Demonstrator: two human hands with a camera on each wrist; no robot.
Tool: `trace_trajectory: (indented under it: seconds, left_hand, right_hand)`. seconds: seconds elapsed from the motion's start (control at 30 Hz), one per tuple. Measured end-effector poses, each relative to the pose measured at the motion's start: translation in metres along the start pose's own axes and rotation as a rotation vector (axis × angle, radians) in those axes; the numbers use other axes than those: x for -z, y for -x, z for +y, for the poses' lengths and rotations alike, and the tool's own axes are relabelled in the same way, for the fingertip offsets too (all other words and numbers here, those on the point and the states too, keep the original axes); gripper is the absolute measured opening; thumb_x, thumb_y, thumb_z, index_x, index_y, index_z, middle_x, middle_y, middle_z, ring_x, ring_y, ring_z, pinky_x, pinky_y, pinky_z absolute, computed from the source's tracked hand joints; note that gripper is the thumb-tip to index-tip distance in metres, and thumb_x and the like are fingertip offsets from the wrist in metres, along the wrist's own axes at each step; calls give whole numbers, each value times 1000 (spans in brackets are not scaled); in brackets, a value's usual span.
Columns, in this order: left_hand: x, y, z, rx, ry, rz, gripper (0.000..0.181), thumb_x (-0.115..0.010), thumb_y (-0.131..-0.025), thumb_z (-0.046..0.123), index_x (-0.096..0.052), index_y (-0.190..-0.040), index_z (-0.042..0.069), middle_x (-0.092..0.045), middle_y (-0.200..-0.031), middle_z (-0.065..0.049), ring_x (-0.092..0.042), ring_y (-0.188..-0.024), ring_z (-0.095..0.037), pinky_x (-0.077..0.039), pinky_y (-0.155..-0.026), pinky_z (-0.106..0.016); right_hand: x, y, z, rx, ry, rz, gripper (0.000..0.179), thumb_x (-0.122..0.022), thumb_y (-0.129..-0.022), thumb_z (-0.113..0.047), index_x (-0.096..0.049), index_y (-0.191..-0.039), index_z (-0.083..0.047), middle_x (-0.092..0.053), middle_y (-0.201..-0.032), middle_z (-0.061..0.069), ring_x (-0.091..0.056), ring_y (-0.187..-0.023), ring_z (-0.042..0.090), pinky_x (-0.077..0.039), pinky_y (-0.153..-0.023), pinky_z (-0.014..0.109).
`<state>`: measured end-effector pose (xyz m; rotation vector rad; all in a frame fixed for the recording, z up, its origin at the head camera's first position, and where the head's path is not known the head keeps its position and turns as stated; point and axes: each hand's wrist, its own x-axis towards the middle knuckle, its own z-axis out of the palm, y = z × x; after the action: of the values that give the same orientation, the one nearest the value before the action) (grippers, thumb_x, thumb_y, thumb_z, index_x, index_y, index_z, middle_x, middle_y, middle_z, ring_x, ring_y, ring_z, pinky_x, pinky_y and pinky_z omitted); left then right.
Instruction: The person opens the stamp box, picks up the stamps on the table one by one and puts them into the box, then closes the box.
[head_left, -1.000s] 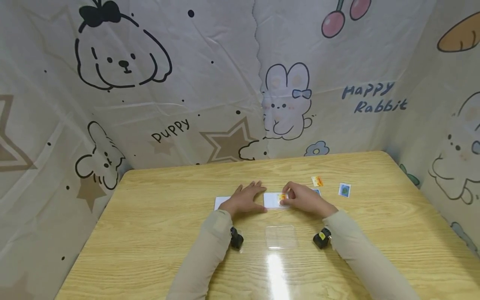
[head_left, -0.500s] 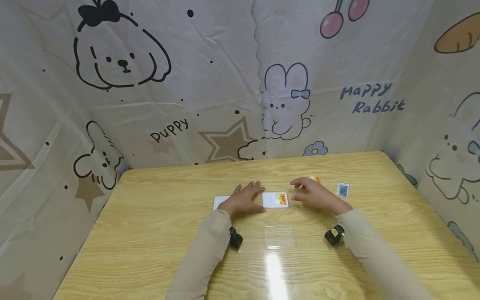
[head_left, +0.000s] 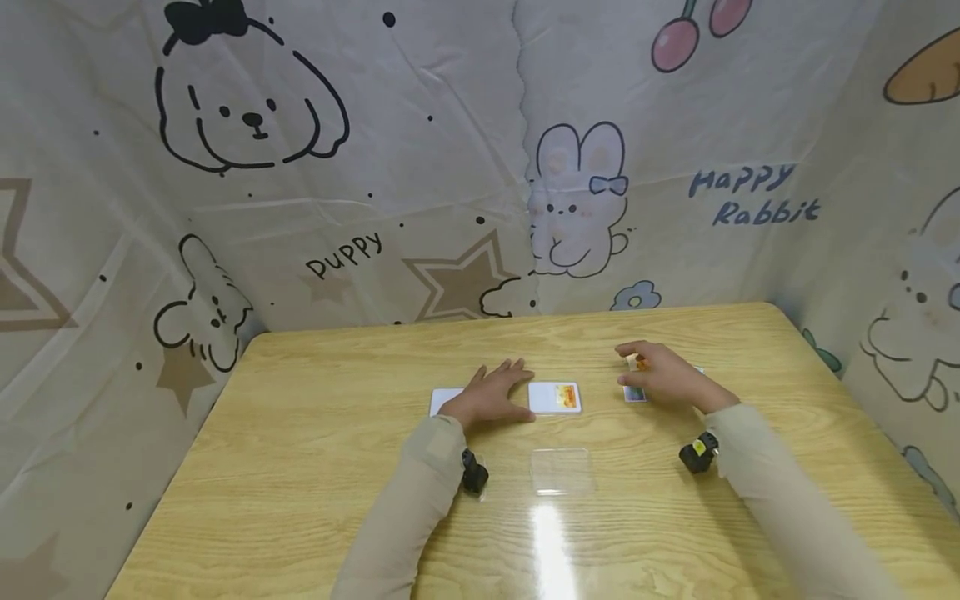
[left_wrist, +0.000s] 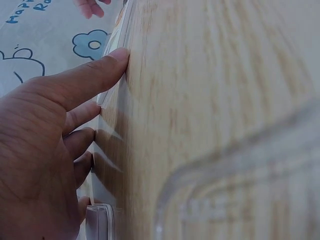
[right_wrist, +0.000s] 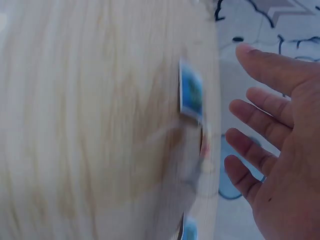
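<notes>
My left hand (head_left: 491,396) rests on the table with fingers spread, its thumb and fingertips at the left edge of a flat white case (head_left: 542,397). An orange picture card (head_left: 566,396) lies in the right part of that case. In the left wrist view the thumb (left_wrist: 95,77) touches the case's near edge. My right hand (head_left: 663,375) hovers above small picture cards, fingers apart and holding nothing. Beneath it lie a blue picture card (right_wrist: 191,92) and a second orange card (right_wrist: 205,145). Another blue card (right_wrist: 189,227) is mostly hidden behind the hand in the head view.
A second white case (head_left: 446,400) lies left of my left hand, partly covered by it. Nearer to me, a clear plastic cover (head_left: 562,472) lies flat on the wooden table (head_left: 300,467). A printed cloth (head_left: 450,167) hangs behind the table.
My right hand has let go of the orange card, leaving it in the white case, and moved right over the loose cards. The left hand has stayed in place.
</notes>
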<state>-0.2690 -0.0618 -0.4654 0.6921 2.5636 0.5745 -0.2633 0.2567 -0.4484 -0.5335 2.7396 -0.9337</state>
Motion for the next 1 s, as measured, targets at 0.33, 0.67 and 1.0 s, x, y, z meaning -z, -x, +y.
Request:
trace_trajectory:
  seconds: [0.33, 0.67, 1.0]
  left_hand:
    - [1, 0, -1, -1, 20, -4, 79, -68, -86, 50, -33, -152, 23, -11, -163, 2, -6, -152, -18, 2, -123, -50]
    - [1, 1, -2, -8, 4, -2, 79, -67, -86, 51, -32, -152, 25, -10, -164, 2, -6, -152, -18, 2, -123, -51]
    - [0, 0, -3, -9, 11, 1, 80, -67, -85, 52, -32, -152, 24, -10, -164, 2, -6, -152, -19, 2, -122, -51]
  right_hand:
    - [9, -8, 20, -36, 116, 27, 55, -64, -90, -16, -47, -137, 7, -46, -138, 34, -38, -127, 53, -32, -106, 65]
    - [13, -9, 34, 5, 168, 22, 53, -65, -91, -19, -51, -134, 7, -49, -134, 33, -41, -123, 53, -30, -104, 65]
    - [13, -10, 43, -51, 154, 3, 54, -64, -92, -27, -51, -136, 2, -41, -135, 34, -37, -120, 54, -33, -100, 67]
